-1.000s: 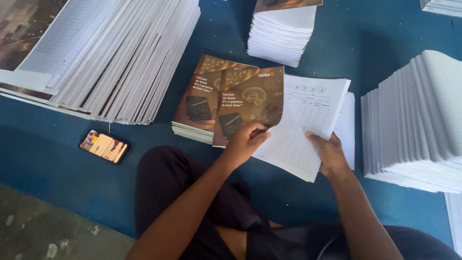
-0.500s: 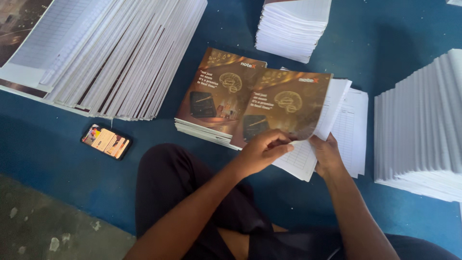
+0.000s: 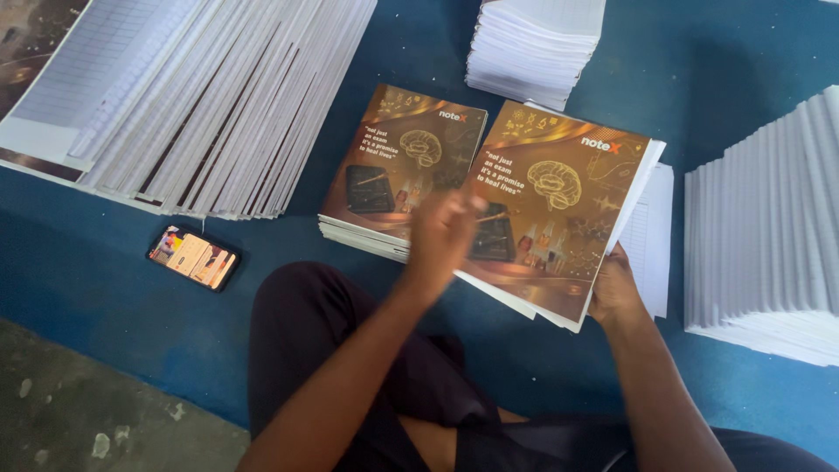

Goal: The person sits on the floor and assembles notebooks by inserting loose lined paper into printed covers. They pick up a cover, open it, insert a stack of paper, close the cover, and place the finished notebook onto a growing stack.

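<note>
The right hand [image 3: 614, 293] pinches the notebook's [image 3: 559, 205] lower corner, steadying it over loose sheets. The left hand [image 3: 444, 234], blurred, fingers loosely spread, hovers above its cover, beside the stack [image 3: 398, 170].

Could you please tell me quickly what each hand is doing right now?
Left hand: blurred over the brown notebook; grip cannot be told.
Right hand: fingers closed on that notebook's lower right edge.
</note>
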`<state>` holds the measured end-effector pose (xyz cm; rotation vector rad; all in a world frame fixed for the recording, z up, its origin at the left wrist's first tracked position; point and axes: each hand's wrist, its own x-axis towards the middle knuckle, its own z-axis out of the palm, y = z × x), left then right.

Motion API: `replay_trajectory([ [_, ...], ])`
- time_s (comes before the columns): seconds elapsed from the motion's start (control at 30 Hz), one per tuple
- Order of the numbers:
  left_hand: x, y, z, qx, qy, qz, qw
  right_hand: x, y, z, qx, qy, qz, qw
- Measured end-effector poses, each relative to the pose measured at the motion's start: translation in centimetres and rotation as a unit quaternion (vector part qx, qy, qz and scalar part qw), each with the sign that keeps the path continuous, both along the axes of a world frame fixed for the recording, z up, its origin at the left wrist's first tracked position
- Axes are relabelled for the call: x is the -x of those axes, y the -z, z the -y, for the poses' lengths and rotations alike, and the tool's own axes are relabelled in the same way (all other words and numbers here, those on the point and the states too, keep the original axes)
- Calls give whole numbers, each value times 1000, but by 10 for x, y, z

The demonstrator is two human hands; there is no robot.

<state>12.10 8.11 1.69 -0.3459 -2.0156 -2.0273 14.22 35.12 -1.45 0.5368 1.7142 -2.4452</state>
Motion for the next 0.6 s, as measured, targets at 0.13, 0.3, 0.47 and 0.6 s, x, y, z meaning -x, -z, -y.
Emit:
replay_trajectory([
  [0.13, 30, 11, 35, 7, -24, 98, 995, -3, -9, 1, -26, -22, -14, 999],
  [0.3, 26, 23, 25, -128, 133, 216, 959, -2, -8, 5, -50, -48, -8, 998],
  [0.47, 26, 25, 19, -139, 169, 214, 952, -7, -7, 4, -46, -50, -10, 998],
  [0.6, 28, 22, 17, -134, 163, 263, 942, -8, -13, 3, -47, -46, -14, 998],
])
